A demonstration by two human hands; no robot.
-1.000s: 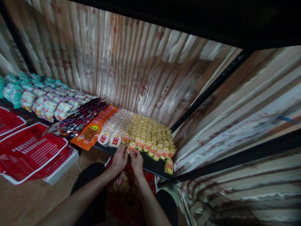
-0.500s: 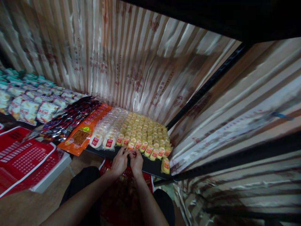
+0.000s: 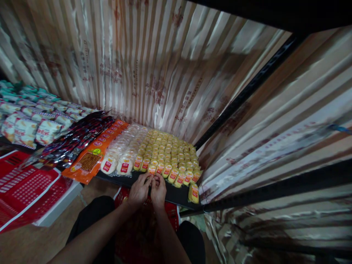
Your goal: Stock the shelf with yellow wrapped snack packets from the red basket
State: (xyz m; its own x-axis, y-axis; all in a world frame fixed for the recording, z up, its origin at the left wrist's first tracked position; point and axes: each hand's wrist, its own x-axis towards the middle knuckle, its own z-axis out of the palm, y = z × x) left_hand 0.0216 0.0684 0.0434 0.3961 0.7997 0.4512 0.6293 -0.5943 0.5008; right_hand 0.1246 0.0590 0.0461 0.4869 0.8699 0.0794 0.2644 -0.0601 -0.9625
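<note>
Small wrapped yellow snack packets (image 3: 172,150) with red and orange labels stand in tight rows on a black shelf (image 3: 173,194). At the front edge, my left hand (image 3: 139,189) and my right hand (image 3: 158,190) are side by side, fingers bent and thumbs drawn in. Their fingertips pinch the lower end of one front yellow snack packet (image 3: 152,168). Part of that packet is covered by the fingers. One more yellow packet (image 3: 193,193) stands apart at the shelf's right front corner.
Left of the rows are round white wrapped snacks (image 3: 125,165), an orange bag (image 3: 87,161), dark shiny packets (image 3: 78,137) and white bags (image 3: 48,132). Red baskets (image 3: 35,187) sit at the lower left. A striped curtain (image 3: 129,73) hangs behind; a black post (image 3: 247,91) slants at right.
The view has shifted slightly. Both hands stay close together at the same front packet, with only small finger movement.
</note>
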